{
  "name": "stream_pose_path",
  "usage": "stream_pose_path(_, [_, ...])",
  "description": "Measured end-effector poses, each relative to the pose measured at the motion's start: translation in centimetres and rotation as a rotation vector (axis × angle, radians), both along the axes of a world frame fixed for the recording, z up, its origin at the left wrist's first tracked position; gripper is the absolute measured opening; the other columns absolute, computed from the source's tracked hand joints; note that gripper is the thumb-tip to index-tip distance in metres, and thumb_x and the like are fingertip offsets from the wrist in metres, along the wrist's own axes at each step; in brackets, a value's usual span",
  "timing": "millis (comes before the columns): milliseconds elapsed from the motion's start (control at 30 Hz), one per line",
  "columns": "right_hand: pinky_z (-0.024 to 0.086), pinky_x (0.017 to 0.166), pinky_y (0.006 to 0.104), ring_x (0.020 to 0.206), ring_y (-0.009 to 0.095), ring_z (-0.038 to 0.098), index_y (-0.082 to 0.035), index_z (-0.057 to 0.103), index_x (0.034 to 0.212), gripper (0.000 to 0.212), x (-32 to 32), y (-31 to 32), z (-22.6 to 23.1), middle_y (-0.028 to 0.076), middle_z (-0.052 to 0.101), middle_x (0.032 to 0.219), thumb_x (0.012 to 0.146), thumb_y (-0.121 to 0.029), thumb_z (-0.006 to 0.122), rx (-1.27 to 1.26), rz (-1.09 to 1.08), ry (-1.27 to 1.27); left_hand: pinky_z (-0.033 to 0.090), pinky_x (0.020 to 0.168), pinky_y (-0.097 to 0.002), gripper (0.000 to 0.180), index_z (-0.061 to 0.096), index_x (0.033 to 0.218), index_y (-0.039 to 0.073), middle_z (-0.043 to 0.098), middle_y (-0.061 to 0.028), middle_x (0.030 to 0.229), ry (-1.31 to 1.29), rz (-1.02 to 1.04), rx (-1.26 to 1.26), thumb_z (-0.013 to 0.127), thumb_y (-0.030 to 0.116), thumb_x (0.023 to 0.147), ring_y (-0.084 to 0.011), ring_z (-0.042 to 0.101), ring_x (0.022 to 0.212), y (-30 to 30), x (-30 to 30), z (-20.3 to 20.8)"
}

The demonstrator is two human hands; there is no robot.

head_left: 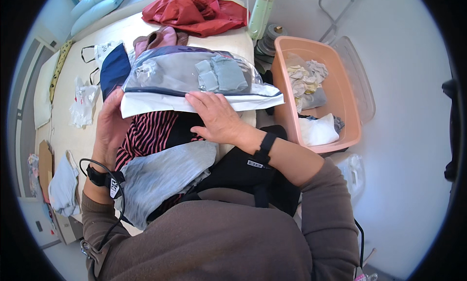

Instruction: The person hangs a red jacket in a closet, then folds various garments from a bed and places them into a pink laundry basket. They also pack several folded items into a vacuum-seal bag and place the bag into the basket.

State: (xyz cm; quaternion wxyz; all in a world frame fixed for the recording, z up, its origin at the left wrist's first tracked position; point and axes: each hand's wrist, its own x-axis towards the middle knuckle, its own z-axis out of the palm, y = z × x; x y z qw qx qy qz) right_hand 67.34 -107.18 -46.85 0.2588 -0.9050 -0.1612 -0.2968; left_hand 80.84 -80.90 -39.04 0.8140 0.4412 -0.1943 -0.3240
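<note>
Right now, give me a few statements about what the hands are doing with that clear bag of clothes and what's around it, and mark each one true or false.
1. The right hand lies flat on the clear plastic bag of folded clothes. True.
2. The left hand is inside the pink tub. False: it is at the bag's left end, by the striped garment.
3. The pink tub holds laundry. True.
4. The red garment lies on the person's lap. False: it lies at the far end of the bed.
5. Both wrists wear black bands. True.
</note>
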Motion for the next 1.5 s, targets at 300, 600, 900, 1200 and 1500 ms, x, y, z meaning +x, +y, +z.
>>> stream_pose_path(300, [0.046,0.076,0.0424,0.084,0.032,0.061,-0.008,0.067,0.094,0.020,7.7,-4.4,5.4,0.012,0.064,0.085,0.075,-0.006,0.061,0.038,-0.126,-0.323,0.039,0.064,-0.0246,0.012,0.059,0.092,0.005,0.055,0.0023,0.072,0.112,0.045,-0.179,0.060,0.016,0.098,-0.0082,0.048,0.065,-3.9,4.8,8.7])
stream_pose_path(600, [0.051,0.078,0.0414,0.087,0.037,0.065,-0.003,0.069,0.095,0.014,13.8,-6.4,11.0,0.020,0.068,0.089,0.085,-0.006,0.060,0.204,0.116,0.165,0.046,0.073,-0.0243,0.024,0.063,0.107,0.009,0.062,-0.0003,0.093,-0.538,0.784,0.454,0.071,0.025,0.090,-0.0107,0.056,0.080,-4.6,6.6,8.8])
stream_pose_path(900, [0.049,0.075,0.0432,0.085,0.034,0.062,-0.006,0.066,0.104,0.021,5.3,-2.5,6.1,0.011,0.063,0.091,0.083,-0.005,0.063,-0.155,0.143,0.068,0.038,0.101,-0.0389,0.021,0.061,0.100,0.013,0.060,-0.0024,0.090,-2.108,0.173,0.950,0.064,0.017,0.080,-0.0194,0.058,0.096,-8.0,-0.3,4.8])
stream_pose_path(1200, [0.050,0.077,0.0374,0.089,0.030,0.064,-0.003,0.067,0.105,0.018,-1.0,-3.2,4.5,0.011,0.066,0.096,0.089,-0.010,0.067,-0.008,0.144,0.174,0.042,0.094,-0.0372,0.016,0.058,0.091,0.008,0.063,-0.0093,0.121,-1.970,0.106,0.905,0.065,0.015,0.079,-0.0237,0.055,0.116,-4.8,-3.7,1.0])
stream_pose_path(1500, [0.051,0.070,0.0369,0.080,0.030,0.064,-0.002,0.069,0.096,0.011,0.3,-1.6,5.3,0.011,0.066,0.087,0.085,-0.005,0.070,0.167,0.091,0.137,0.043,0.095,-0.0390,0.021,0.059,0.095,0.007,0.063,-0.0119,0.120,-1.963,0.172,0.912,0.067,0.013,0.077,-0.0251,0.056,0.115,-4.2,-5.3,0.7])
